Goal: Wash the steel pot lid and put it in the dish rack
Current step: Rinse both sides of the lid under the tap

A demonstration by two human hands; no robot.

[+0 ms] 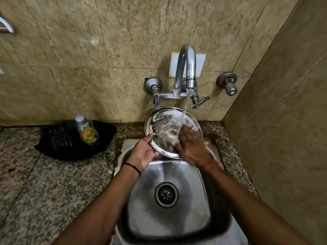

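Observation:
The round steel pot lid (163, 126) is tilted up over the back of the sink, wet and spotted with foam. My left hand (144, 152) grips its lower left rim. My right hand (190, 144) lies flat on the lid's right face with fingers spread, blurred by motion. Water runs from the tap (187, 68) onto the lid just above my right hand. No dish rack is in view.
The steel sink (200, 200) with its drain (166, 194) lies below the lid. A dish soap bottle (87, 131) stands in a black tray (58, 145) on the granite counter to the left. A tiled wall closes the right side; a valve knob (228, 84) sticks out there.

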